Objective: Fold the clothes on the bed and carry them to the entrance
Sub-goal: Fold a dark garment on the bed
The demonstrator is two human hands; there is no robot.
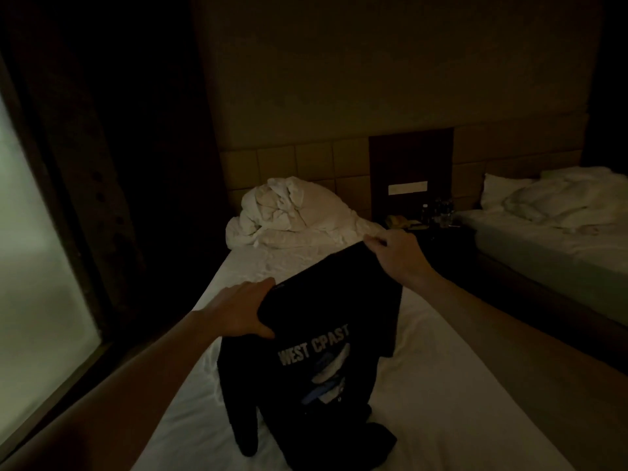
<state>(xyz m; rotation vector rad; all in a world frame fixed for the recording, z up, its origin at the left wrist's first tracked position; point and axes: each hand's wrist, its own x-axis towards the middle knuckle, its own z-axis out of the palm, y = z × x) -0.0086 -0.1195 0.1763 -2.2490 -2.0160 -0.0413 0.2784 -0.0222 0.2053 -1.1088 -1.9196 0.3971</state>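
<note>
Both hands hold the black T-shirt [326, 334] above the bed [441, 402]. Our left hand [241, 309] grips its near top edge, fingers curled round the fabric; our right hand [396, 254] pinches the far top corner. Its lower part rests crumpled on the sheet.

Dim hotel bedroom, twin beds [424, 385], padded headboard [295, 164], bedside telephone [397, 220]

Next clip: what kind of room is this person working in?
Most likely a hotel twin room: two beds with white bedding, the near bed and a second bed, a padded headboard wall, and a nightstand holding a phone and bottles.
</note>
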